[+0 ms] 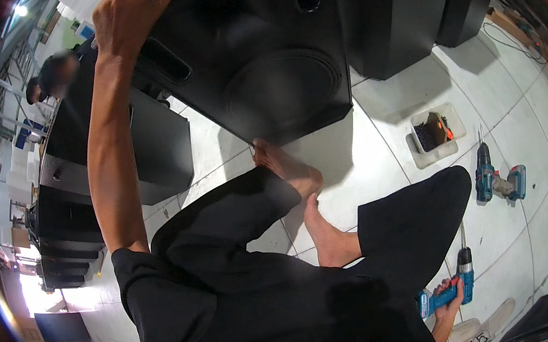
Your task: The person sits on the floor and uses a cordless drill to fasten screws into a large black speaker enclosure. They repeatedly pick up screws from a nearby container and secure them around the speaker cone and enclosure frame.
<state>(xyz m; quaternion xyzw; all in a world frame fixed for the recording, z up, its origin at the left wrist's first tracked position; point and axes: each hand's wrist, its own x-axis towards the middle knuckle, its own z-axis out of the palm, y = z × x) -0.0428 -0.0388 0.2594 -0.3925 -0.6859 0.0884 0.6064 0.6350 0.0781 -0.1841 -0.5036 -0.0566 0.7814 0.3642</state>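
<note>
A large black speaker cabinet (285, 92) with a round recess stands tilted before me on the floor. Its upper left edge is gripped by my left hand (125, 19), arm stretched far forward; some of the fingers are cut off by the frame's top. Down at the lower right, my right hand (452, 302) is closed around a blue cordless drill (465, 274) with a long bit pointing away from me. The drill is held beside my bent right knee, apart from the cabinet. One of my bare feet (287, 166) is close to the cabinet's lower corner.
On the white tiled floor are a plastic tub (437, 135) of dark small pieces, probably screws, and a second cordless drill (485, 177). More black cabinets (397, 8) stand right and left. Shoes (497, 321) lie lower right; a person (60, 74) is behind the left cabinets.
</note>
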